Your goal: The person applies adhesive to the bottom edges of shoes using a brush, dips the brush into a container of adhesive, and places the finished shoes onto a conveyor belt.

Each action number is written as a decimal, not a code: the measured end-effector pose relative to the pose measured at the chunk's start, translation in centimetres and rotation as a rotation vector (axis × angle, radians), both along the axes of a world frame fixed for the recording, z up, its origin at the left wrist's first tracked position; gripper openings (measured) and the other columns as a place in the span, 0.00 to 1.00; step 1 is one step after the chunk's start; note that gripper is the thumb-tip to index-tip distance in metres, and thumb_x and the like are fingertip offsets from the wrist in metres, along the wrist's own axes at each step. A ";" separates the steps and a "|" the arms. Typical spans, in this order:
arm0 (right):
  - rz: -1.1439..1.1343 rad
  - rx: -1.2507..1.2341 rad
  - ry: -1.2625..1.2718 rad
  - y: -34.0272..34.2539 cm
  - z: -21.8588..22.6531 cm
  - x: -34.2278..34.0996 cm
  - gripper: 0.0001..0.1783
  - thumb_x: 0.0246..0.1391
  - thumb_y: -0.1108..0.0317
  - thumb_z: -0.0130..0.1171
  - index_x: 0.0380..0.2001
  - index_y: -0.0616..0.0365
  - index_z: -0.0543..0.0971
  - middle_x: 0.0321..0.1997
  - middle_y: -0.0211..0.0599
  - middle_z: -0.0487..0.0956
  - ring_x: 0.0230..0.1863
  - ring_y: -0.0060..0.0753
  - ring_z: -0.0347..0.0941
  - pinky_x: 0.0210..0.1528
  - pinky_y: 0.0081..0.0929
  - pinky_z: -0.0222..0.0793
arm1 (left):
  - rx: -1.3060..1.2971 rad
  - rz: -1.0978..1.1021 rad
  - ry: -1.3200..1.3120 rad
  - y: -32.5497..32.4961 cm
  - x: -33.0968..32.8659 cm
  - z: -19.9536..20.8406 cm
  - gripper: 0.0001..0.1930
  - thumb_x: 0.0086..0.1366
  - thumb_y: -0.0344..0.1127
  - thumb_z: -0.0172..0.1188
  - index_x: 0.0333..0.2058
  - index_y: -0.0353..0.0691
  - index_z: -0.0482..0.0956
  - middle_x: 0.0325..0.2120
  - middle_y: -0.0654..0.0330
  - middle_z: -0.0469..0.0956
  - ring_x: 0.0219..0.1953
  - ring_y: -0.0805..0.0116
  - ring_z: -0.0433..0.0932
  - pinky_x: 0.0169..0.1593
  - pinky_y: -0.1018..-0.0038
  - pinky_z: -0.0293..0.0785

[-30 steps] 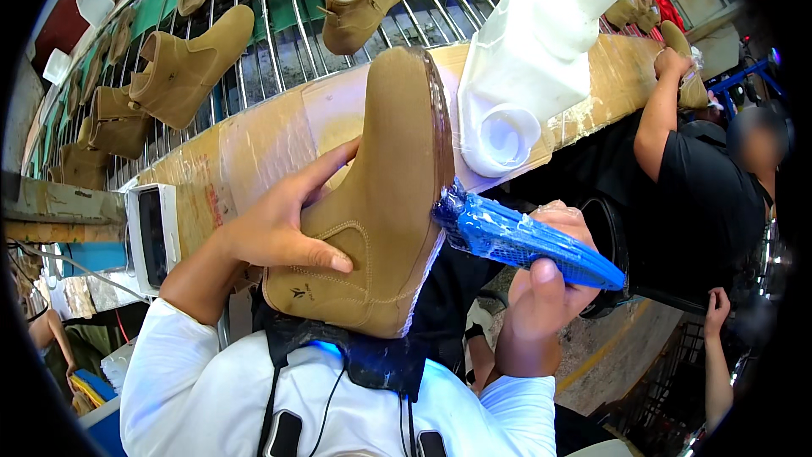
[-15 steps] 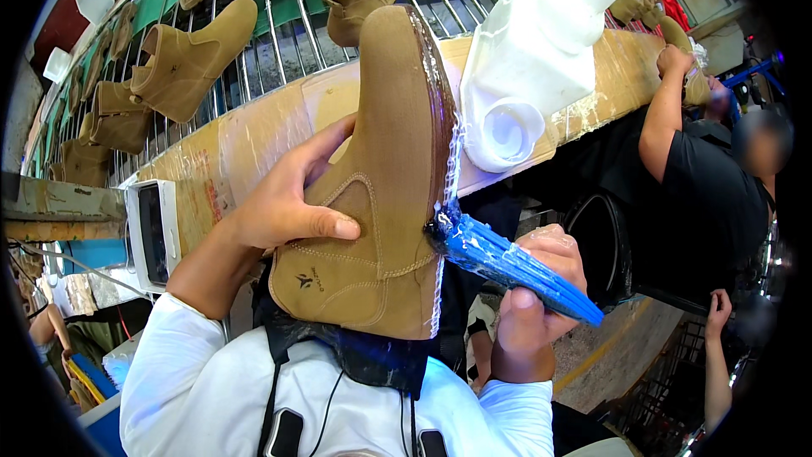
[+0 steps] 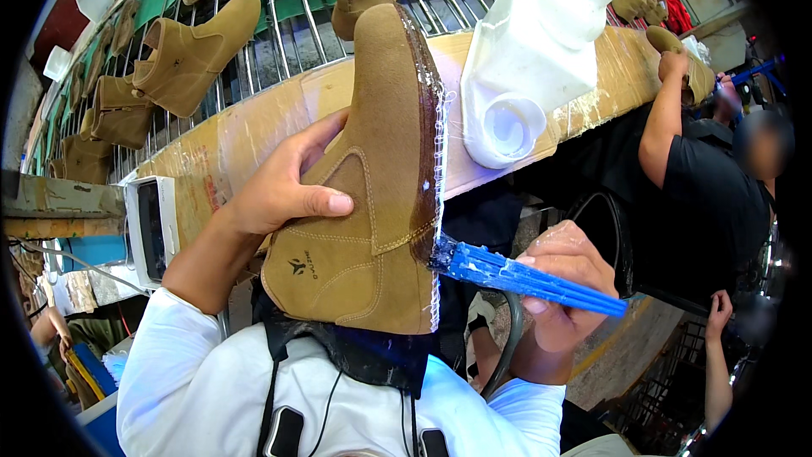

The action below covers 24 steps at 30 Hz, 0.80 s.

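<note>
A tan suede boot point(image 3: 385, 127) is held on its side, toe pointing away from me, with white stitching along its sole edge. My left hand point(image 3: 296, 190) grips it at the ankle, thumb lying on the side panel. My right hand point(image 3: 567, 279) is closed around a blue-handled brush point(image 3: 529, 279) smeared with white. The brush's dark, wet tip touches the boot's lower edge near the heel. A brown, wet-looking band with white residue runs along that edge toward the toe. Part of the left fingers is hidden behind the boot.
A white plastic container point(image 3: 533, 51) with a round opening stands on the cardboard-covered bench point(image 3: 228, 148). Beyond it, a metal rack point(image 3: 296, 8) carries several tan boots point(image 3: 199, 55). A white-framed device point(image 3: 152, 228) sits at left. A co-worker point(image 3: 702, 169) holds a shoe at right.
The brush has moved slightly down toward the heel along the boot's edge, and its handle has swung lower right with my right hand. The boot has shifted slightly left.
</note>
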State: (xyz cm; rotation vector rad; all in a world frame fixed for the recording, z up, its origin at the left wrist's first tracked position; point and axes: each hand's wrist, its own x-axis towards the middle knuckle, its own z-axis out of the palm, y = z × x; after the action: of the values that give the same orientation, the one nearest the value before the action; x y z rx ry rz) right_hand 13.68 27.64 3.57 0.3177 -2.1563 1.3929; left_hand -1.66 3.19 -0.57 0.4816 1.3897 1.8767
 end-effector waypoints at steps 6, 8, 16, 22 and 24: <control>-0.033 0.029 0.030 -0.8 0.6 -1.4 0.11 0.42 0.67 0.68 0.30 0.61 0.82 0.26 0.40 0.80 0.26 0.34 0.75 0.30 0.26 0.68 | -0.022 -0.031 -0.023 0.4 0.3 0.7 0.52 0.45 0.43 0.72 0.64 0.27 0.53 0.59 0.50 0.63 0.61 0.64 0.63 0.64 0.70 0.57; -0.049 0.040 0.012 -1.0 0.8 -1.4 0.11 0.42 0.70 0.68 0.31 0.62 0.81 0.28 0.41 0.79 0.28 0.35 0.75 0.32 0.27 0.69 | -0.020 -0.025 -0.029 0.5 0.4 0.8 0.51 0.45 0.42 0.71 0.64 0.27 0.53 0.59 0.51 0.63 0.61 0.64 0.63 0.64 0.70 0.57; -0.472 -0.142 0.032 3.4 -3.8 -3.5 0.07 0.50 0.76 0.61 0.32 0.70 0.77 0.33 0.39 0.77 0.35 0.31 0.73 0.40 0.24 0.67 | -0.052 0.085 -0.149 -0.4 0.0 -0.2 0.50 0.45 0.41 0.71 0.64 0.30 0.54 0.58 0.53 0.65 0.58 0.64 0.68 0.61 0.71 0.62; -0.389 0.500 -0.080 6.5 -6.6 -7.2 0.12 0.43 0.81 0.63 0.35 0.59 0.80 0.35 0.43 0.77 0.36 0.43 0.75 0.40 0.29 0.71 | -0.087 0.107 -0.193 -0.6 -0.5 -1.4 0.49 0.46 0.43 0.70 0.63 0.29 0.55 0.55 0.52 0.68 0.54 0.64 0.71 0.58 0.71 0.67; -0.342 0.717 -0.107 6.5 -6.6 -7.3 0.10 0.45 0.79 0.62 0.34 0.62 0.79 0.31 0.45 0.75 0.33 0.43 0.74 0.39 0.26 0.69 | -0.087 0.112 -0.200 -0.6 -0.6 -1.4 0.49 0.47 0.43 0.69 0.63 0.29 0.55 0.55 0.51 0.68 0.54 0.64 0.72 0.58 0.72 0.68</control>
State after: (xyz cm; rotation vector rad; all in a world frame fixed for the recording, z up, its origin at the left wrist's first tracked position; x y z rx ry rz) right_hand 6.38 34.16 -3.07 0.1194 -2.5874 0.4287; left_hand -2.21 2.56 -1.96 0.1702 1.3805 1.8866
